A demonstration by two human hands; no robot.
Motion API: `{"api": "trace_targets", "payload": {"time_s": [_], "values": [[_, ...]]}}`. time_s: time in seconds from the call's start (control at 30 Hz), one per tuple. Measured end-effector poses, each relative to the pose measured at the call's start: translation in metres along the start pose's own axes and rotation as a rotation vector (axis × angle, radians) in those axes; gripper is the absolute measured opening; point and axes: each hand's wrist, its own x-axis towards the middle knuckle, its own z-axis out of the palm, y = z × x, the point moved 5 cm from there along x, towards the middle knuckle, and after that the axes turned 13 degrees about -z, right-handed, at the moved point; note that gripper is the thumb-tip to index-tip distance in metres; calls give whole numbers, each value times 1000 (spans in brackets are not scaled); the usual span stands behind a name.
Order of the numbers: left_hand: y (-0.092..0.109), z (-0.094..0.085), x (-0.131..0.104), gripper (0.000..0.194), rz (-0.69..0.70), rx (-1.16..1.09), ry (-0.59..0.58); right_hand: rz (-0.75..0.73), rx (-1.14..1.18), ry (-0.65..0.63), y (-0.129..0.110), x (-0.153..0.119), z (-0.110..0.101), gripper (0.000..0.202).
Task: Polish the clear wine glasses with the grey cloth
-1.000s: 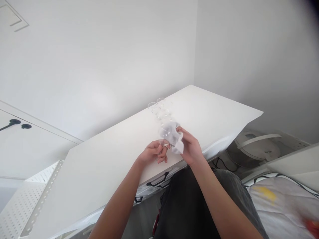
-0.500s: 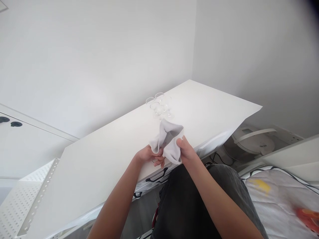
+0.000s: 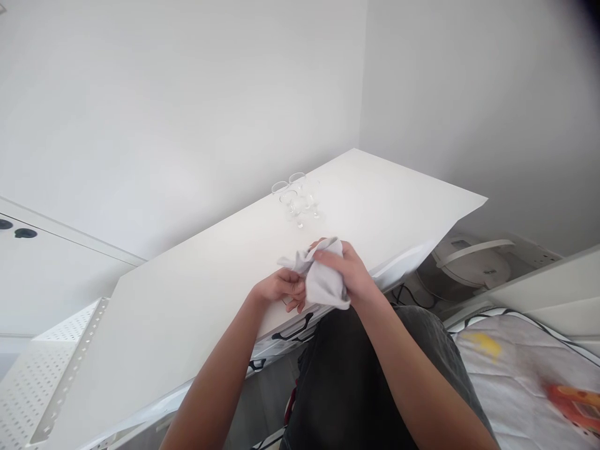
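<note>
My right hand (image 3: 349,265) is closed round a crumpled light grey cloth (image 3: 325,284), its thumb pressed on top of the folds. Against the left side of the cloth, my left hand (image 3: 284,287) has its fingers curled in a grip. A faint thin curve shows by its lower fingers, too clear to make out, and the cloth hides part of what is between the hands. Both hands are over the front edge of the white tabletop (image 3: 210,281). Behind them, several clear stemmed glasses (image 3: 300,199) stand close together near the wall.
Black drawer handles (image 3: 295,328) are below the table's front edge. A white-lidded appliance (image 3: 475,262) sits low on the right, near dark cables. A quilted mat (image 3: 506,381) with a red and orange object (image 3: 576,403) is at the lower right. White perforated panels (image 3: 42,381) stand at the left.
The cloth was spread open in a loop and is now bunched together. My right hand has moved up and over it, thumb across the folds. My left hand has barely moved.
</note>
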Motion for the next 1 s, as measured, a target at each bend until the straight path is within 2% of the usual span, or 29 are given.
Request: {"api": "trace_targets", "payload": {"time_s": [0.07,0.1,0.17,0.23,0.33,0.43,0.5,0.6,0.7,0.77,0.9,1.0], "values": [[4,1,-1,50,54,-27,-15,165,265,25,17,-1,6,36],[6,1,-1,52,87,-45,-20,175,327,72,23,-1,9,39],[9,1,-2,54,140,-62,-4,88,321,193,29,-3,12,42],[12,-1,-3,54,187,-64,46,-72,155,251,26,-5,15,43],[14,-2,-3,41,224,-94,132,-333,-303,260,7,-8,16,51],[13,1,-2,31,159,-89,147,-581,-706,253,-17,-11,17,47],[13,2,-2,33,121,-68,151,-661,-856,179,-28,-11,19,47],[12,3,-1,32,64,-37,134,-591,-922,54,-38,-9,19,38],[11,6,2,27,18,4,77,-420,-833,-32,-41,-5,11,10],[11,8,3,26,9,21,46,-283,-725,-73,-39,-2,1,2],[10,9,3,35,-21,43,21,-69,-348,-218,-22,4,-14,16],[8,6,2,44,3,7,22,-123,-1,-256,-8,8,-8,32]]}}
